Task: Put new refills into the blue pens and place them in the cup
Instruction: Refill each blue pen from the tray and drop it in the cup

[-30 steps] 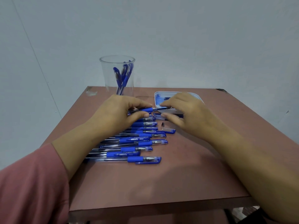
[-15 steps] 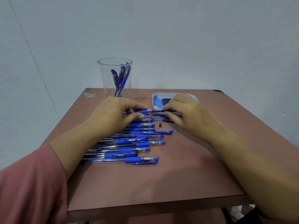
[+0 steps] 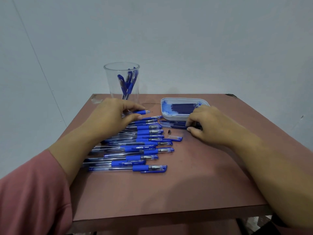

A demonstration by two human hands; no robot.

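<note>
Change from the earlier frames: the two hands, then joined on one pen at the centre, are now apart. The right hand [image 3: 210, 127] has moved to the right, to the loose refills [image 3: 172, 123] lying on the table [image 3: 169, 192] just near of the tray [image 3: 176, 118]. Its thumb and index finger pinch the end of one dark refill. The left hand [image 3: 116, 114] has stayed at the far end of the row of pens [image 3: 149, 150]. It grips a pen barrel [image 3: 142, 112] between thumb and curled fingers, with the blue grip end projecting to the right.

Materials and shapes:
- Cup [image 3: 112, 82]: clear plastic, tall, slightly tapered, far left on the table. It holds several blue pens standing tilted.
- Row of pens: clear straight barrels with blue rubber-like grips and blue caps, lying side by side with caps to the right.
- Tray: white, shallow, rounded corners, blue ink stains at its left end. It holds a layer of thin dark refills.
- Metal nose cone [image 3: 169, 132]: small, standing apart on the table between the row and the right hand.
- Cap [image 3: 176, 138]: clear with a blue end, just near of the cone.
- Table: flat, matt, reddish brown.
- Sleeve [image 3: 30, 192]: pink fabric on the left arm.
</note>
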